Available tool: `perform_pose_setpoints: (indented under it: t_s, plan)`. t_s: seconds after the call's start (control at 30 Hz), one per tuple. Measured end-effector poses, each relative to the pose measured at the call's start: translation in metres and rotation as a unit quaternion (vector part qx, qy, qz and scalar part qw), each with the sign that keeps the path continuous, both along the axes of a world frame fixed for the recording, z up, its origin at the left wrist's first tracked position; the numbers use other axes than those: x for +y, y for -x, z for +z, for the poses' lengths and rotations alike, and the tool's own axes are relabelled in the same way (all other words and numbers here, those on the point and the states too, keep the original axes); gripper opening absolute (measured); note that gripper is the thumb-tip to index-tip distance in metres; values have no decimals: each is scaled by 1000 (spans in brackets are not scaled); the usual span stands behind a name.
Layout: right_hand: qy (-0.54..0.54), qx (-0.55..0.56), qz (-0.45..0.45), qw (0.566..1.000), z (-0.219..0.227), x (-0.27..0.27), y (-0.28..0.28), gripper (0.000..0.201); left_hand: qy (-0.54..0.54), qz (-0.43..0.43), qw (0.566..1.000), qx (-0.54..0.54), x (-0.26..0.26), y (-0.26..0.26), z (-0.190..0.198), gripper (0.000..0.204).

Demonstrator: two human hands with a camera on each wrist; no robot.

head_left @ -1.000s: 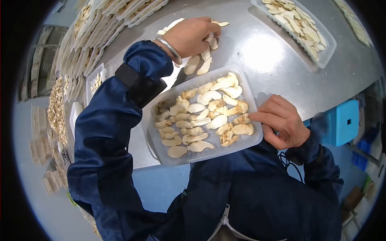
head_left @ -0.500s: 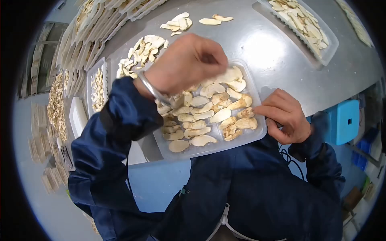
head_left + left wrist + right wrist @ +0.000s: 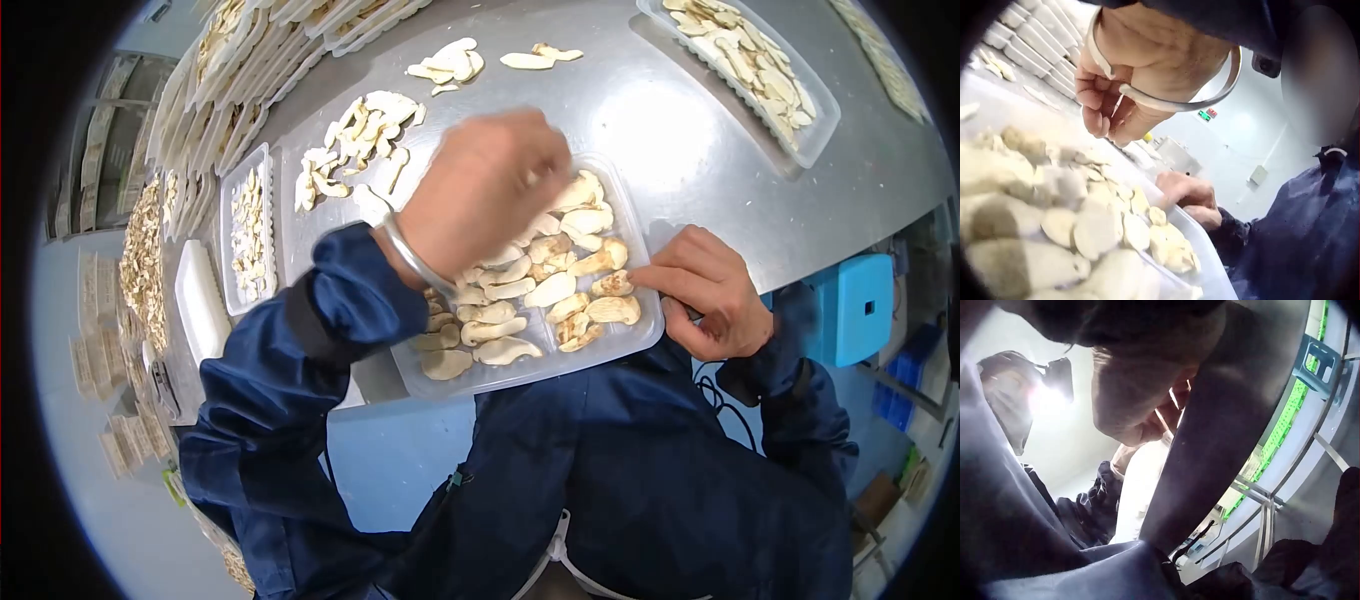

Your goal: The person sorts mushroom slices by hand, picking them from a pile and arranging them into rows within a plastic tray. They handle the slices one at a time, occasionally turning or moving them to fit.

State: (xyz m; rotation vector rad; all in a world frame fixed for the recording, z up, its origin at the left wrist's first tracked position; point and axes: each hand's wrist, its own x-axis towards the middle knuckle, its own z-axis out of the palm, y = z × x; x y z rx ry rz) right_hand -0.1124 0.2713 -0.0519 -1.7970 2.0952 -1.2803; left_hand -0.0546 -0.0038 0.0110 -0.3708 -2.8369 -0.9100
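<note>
A clear divided tray holds rows of pale and browned mushroom slices. Over its upper left part is my left hand, blurred, with a metal bangle at the wrist. In the left wrist view this left hand has curled fingers with a pale sliver between them; the slices it grips are mostly hidden. At the tray's right edge my right hand pinches the rim between index finger and thumb. The right wrist view shows the right hand in shadow, its fingers bent at the bright tray edge.
Loose slices lie in heaps on the metal table. A filled tray stands at upper right, another at left beside a white block. Stacked trays rise at upper left. A blue container is at right.
My left hand has come down from the slices beyond the tray to above it, and those nearest slices have left the table. The tray has shifted slightly right; my right hand stays at its edge.
</note>
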Motion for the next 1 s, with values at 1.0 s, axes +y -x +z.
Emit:
perform_pose_setpoints:
  t_s: [1.0]
  plan:
    - [-8, 9, 9, 1000, 1, 0, 1, 43, -121, 112, 964, -209, -34, -34, 11, 8]
